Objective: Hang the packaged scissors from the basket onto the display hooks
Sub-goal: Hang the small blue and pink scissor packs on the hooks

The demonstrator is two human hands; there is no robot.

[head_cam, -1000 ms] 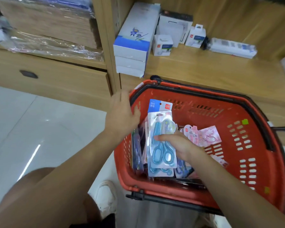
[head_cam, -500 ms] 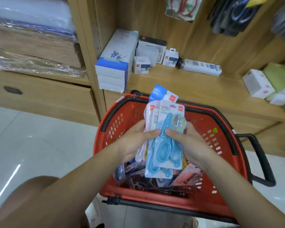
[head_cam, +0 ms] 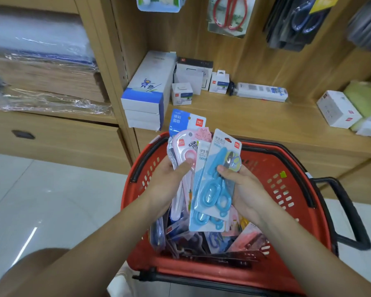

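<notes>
Above the red basket [head_cam: 304, 221]: a fan of carded scissors raised in both hands, clear of the heap lying inside.
Left hand [head_cam: 167, 185]: wrapped round the pink pack [head_cam: 183, 151] and the blue-topped pack [head_cam: 180, 122] behind it, thumb across the front.
Right hand [head_cam: 244, 189]: pinching the blue scissors pack [head_cam: 214, 185], thumb on the blister near the blades, fingers behind the card.
Second blue pack [head_cam: 200, 166]: wedged between the two grips, bearer not clear.
Hang holes: near the top of the cards, uppermost and free of fingers.
Display hooks: out of sight past the top edge. Only hung stock showing, red-handled scissors [head_cam: 227, 16] and dark-handled ones [head_cam: 302, 20], on the wooden back panel above the shelf [head_cam: 234, 116].
Step in hand, by the look of it: peeling one pack off the fan, ready for hanging.
Doing it well: slide the front pack sideways rather than upward, to avoid dragging its twin along. Keep the pinch low on the card, leaving the hole free. Tighten the left grip before parting the hands. Seek a peg of matching stock, level the hole with it, then push fully back.
Risk: loose packs slipping from the left grip back into the basket, or a card tearing at the hole if forced on askew.
</notes>
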